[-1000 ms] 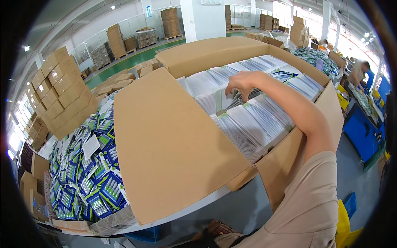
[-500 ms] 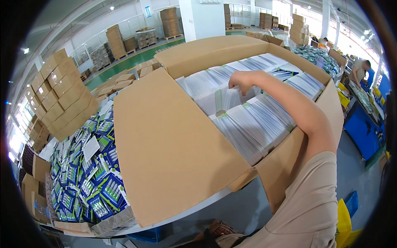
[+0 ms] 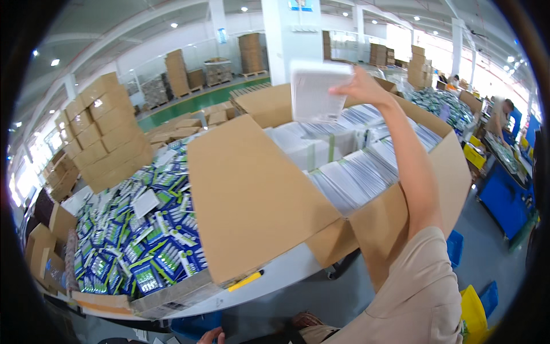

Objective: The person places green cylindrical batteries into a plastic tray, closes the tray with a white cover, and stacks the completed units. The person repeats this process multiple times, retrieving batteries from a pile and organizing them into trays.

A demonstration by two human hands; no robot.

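Half a second ago the right hand (image 3: 366,89) was down among the upright white flat packs (image 3: 361,175) in the large open brown cardboard box (image 3: 263,198); now it is raised above them, carrying a white rectangular bundle with rounded corners (image 3: 317,94). A gap between the packs lies in plain view beneath it. The left hand (image 3: 212,336) has come into sight at the lower edge, and a slim yellow tool with a dark end (image 3: 245,281) now shows on the white bench (image 3: 292,266), by the box flap.

The right hand's grip is closed around the bundle's right side, thumb across the near face and fingers mostly hidden behind. The left hand is cut off by the frame, so I cannot tell its grip.

The bundle hangs in the air over the box's far part, roughly upright, its broad pale face toward the camera. Motion blurs its edges; its piece count is unclear.
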